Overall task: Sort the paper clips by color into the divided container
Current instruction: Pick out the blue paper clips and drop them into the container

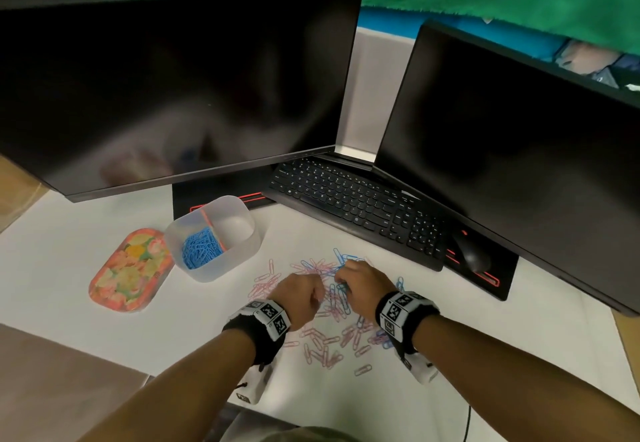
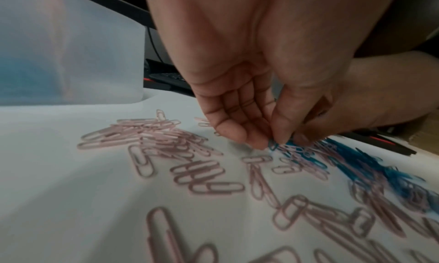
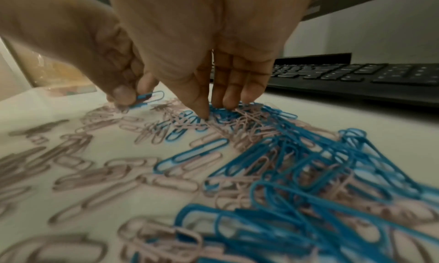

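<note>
Pink and blue paper clips [image 1: 332, 306] lie mixed on the white desk in front of me. My left hand [image 1: 304, 294] pinches one blue clip [image 3: 152, 97] between thumb and fingers [image 2: 270, 141], just above the pile. Close beside it on the right, my right hand [image 1: 360, 279] points straight fingers [image 3: 211, 109] down into a tangle of blue clips [image 3: 308, 154], touching them. The divided translucent container [image 1: 235, 261] stands to the back left, with blue clips [image 1: 201, 249] in its left compartment and nothing visible in its right one.
A floral lid [image 1: 130, 270] lies left of the container. A black keyboard [image 1: 356, 206] and mouse [image 1: 472, 253] sit behind the pile. Two dark monitors [image 1: 173, 88] [image 1: 519, 164] overhang the back of the desk.
</note>
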